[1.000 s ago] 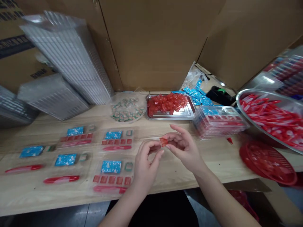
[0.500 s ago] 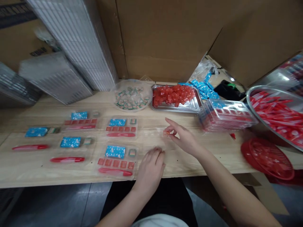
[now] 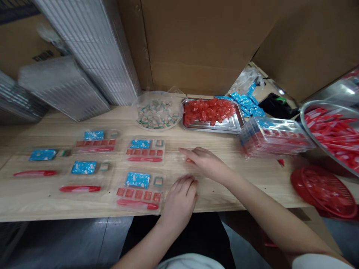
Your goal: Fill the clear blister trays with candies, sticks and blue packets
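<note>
My right hand [image 3: 204,163] is over the table with its index finger stretched forward. A small red piece [image 3: 189,160] shows beneath its pinching fingers, partly hidden. My left hand [image 3: 181,196] rests near the table's front edge, fingers curled; whatever they hold, if anything, is hidden. Beside it lies a clear plastic tray [image 3: 131,184] with a blue packet, a small green-and-white block, a row of red squares and a red pen. Behind that lies a similarly filled tray [image 3: 151,147]. Further left, a tray [image 3: 108,183] has a blue packet, block and red pen without red squares.
A metal tray of red wrapped pieces [image 3: 209,111] and a clear bowl of small blocks [image 3: 158,114] stand at the back. To the right are stacked filled packs [image 3: 276,136], a metal basin of red pens [image 3: 333,134] and a red basket [image 3: 322,190]. Tall plastic stacks [image 3: 92,48] stand left.
My right hand has moved left and turned palm down, carrying the small red piece, now mostly covered. The left hand stays almost where it was.
</note>
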`<state>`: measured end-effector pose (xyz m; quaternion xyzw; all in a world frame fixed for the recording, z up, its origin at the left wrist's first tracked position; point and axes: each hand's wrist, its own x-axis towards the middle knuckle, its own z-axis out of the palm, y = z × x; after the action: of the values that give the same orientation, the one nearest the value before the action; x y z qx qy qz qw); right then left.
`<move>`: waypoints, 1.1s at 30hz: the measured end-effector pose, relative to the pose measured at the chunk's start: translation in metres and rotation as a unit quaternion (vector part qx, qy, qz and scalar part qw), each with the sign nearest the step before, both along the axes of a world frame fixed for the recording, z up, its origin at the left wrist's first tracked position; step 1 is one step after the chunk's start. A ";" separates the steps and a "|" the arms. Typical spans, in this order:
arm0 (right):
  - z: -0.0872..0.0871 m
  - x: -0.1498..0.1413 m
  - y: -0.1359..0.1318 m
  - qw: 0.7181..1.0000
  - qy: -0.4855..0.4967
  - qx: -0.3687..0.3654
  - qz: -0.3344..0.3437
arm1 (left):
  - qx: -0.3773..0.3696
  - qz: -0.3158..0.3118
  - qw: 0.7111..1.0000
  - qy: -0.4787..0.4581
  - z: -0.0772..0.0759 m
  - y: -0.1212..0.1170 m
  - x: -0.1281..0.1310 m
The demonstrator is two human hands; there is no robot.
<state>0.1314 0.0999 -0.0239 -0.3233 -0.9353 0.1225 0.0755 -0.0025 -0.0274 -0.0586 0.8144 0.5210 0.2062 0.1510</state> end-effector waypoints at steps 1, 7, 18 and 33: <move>0.000 -0.001 0.001 1.000 -0.011 0.011 -0.002 | -0.003 -0.002 1.000 -0.002 0.001 0.001 0.000; -0.010 0.011 0.005 0.999 0.039 -0.023 -0.024 | -0.018 0.001 1.000 -0.002 0.003 0.001 0.000; -0.012 0.039 0.050 0.954 0.075 0.002 -0.291 | -0.009 -0.013 1.000 0.012 0.014 0.010 0.003; -0.010 0.056 0.025 0.897 0.256 -0.173 -0.316 | -0.021 0.010 1.000 0.011 0.003 0.015 0.003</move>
<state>0.1876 0.1246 -0.0341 -0.5677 -0.6962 0.3304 0.2898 0.0004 -0.0129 -0.0560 0.8080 0.5348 0.1878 0.1608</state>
